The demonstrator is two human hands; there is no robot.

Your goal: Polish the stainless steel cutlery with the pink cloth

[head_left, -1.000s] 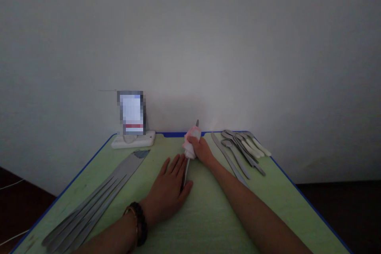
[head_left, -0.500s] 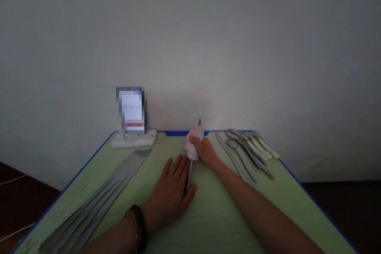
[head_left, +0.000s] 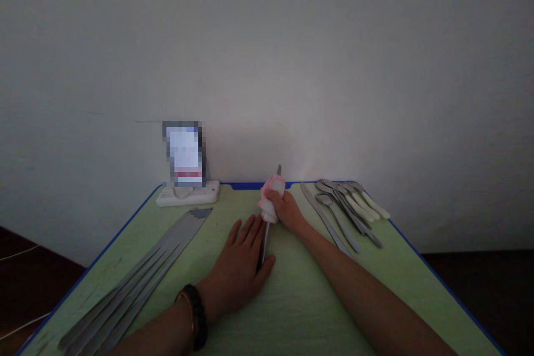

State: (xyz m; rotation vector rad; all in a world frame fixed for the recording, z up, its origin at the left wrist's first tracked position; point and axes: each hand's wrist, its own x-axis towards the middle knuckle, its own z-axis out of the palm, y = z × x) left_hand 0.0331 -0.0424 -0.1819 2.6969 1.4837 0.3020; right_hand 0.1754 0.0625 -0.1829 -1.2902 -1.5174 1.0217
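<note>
The display device (head_left: 183, 156) has a pixelated screen whose writing cannot be read; it stands at a white base (head_left: 206, 194) at the far left of the worktop (head_left: 292, 295). Blue trim (head_left: 250, 186) borders the worktop, its far side running along the wall (head_left: 267, 39). The metal utensil (head_left: 266, 236) lies near centre, its tip showing above the far trim line. Right hand (head_left: 287, 211): closed around a pink-and-white cloth (head_left: 271, 200), which covers the utensil's middle. Left hand (head_left: 240, 264): palm down, flat, fingers extended, thumb apart; the utensil's near end lies between index finger and thumb and, in this dim view, appears to pass under the palm. A broad green strip separates this hand from the long metal pieces (head_left: 144, 272) at left. A narrower strip separates the right hand from the knife (head_left: 325, 219); beyond it, a spoon (head_left: 340, 222) and white-handled utensils (head_left: 367, 206) extend toward the right edge.
</note>
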